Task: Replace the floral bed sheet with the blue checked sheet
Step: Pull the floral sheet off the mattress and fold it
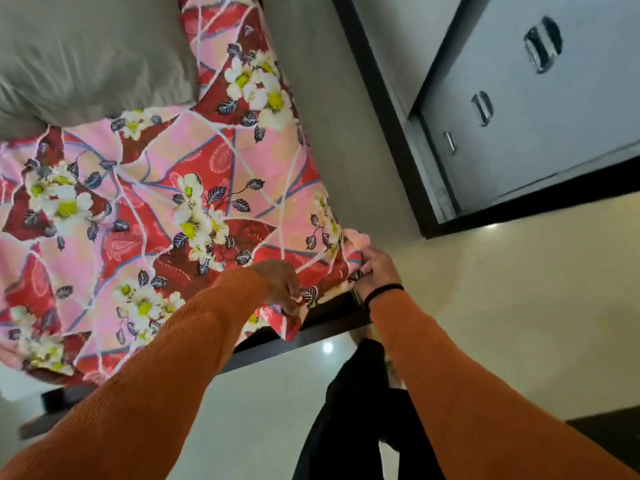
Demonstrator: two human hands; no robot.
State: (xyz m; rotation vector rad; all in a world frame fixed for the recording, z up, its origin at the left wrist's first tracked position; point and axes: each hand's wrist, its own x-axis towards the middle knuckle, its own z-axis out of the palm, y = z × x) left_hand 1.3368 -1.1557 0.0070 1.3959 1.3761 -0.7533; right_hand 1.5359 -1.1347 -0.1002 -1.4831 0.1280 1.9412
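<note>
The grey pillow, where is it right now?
In the head view the grey pillow sits at the top left, lying on the floral sheet, far from both hands, which grip the sheet's near corner.

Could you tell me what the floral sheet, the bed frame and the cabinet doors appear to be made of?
The floral sheet looks like thin printed woven cloth: it creases and bunches where both hands grip it. The bed frame seems dark wood or laminate, matte and straight-edged. The cabinet doors look like smooth grey laminate or painted panel with shiny metal handles.

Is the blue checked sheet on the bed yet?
No, the floral sheet covers the bed, and both hands grip its corner.
</note>
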